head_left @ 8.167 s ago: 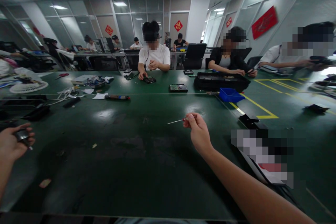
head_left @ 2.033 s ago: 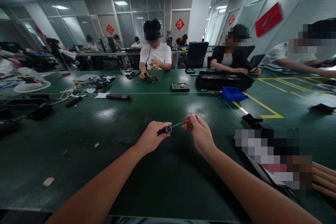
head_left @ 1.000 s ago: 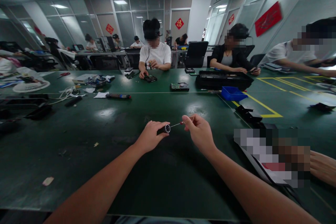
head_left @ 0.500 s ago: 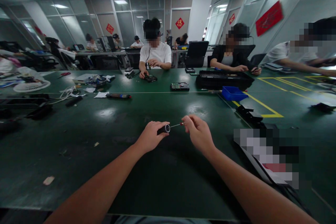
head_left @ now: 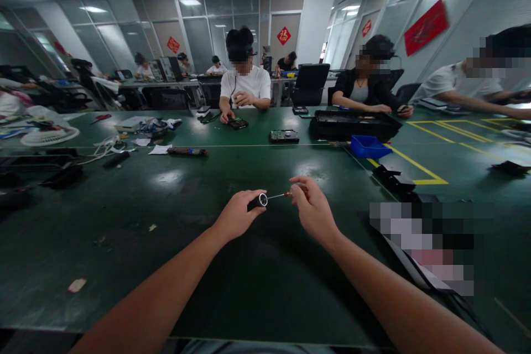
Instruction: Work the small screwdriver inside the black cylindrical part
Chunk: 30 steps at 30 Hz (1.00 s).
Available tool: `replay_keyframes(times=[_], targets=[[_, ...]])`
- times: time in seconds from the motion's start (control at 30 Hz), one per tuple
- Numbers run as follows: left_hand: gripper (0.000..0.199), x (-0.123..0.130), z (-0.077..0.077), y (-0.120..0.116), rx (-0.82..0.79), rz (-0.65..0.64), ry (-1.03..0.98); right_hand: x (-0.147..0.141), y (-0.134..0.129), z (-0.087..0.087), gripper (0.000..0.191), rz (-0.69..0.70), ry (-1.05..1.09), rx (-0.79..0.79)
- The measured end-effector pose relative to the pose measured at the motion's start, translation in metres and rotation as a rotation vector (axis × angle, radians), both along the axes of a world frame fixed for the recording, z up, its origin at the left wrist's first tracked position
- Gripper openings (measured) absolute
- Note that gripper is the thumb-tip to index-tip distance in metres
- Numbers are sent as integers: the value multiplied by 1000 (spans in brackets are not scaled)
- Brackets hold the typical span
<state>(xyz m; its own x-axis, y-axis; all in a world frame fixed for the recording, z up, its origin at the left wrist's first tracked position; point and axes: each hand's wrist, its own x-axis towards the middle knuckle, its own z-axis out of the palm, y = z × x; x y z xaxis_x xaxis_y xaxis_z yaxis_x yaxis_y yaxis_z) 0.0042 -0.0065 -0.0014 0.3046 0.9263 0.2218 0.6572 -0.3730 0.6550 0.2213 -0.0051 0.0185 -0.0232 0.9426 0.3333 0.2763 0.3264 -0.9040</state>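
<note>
Over the middle of the green table (head_left: 174, 265), my left hand (head_left: 237, 214) is closed round a short black cylinder (head_left: 258, 201), whose ringed open end faces right. My right hand (head_left: 311, 206) pinches the red handle of a thin screwdriver (head_left: 279, 196). The metal shaft points left, with its tip at the cylinder's ringed end. Whether the tip touches anything inside is too small to tell. Most of the handle is hidden by the fingers.
Beyond my hands lie a circuit-board device (head_left: 284, 136), a blue bin (head_left: 368, 147) and a long black tray (head_left: 354, 125). Black parts (head_left: 392, 178) sit to the right, a dark tool (head_left: 187, 151) to the left. People work across the table.
My right fingers have shifted on the screwdriver handle, the index finger lifting a little. The cylinder has tilted slightly in my left hand. Across the table, a person's raised hand has moved.
</note>
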Motion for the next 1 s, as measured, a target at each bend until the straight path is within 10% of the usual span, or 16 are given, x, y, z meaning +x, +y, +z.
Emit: replay_keyframes(times=[0.53, 1.0], targets=[[40, -2, 6, 4, 156, -88, 64, -5, 14, -10, 35, 47, 700, -398], [43, -2, 6, 2, 78, -21, 104, -2, 12, -17, 30, -14, 383, -144]])
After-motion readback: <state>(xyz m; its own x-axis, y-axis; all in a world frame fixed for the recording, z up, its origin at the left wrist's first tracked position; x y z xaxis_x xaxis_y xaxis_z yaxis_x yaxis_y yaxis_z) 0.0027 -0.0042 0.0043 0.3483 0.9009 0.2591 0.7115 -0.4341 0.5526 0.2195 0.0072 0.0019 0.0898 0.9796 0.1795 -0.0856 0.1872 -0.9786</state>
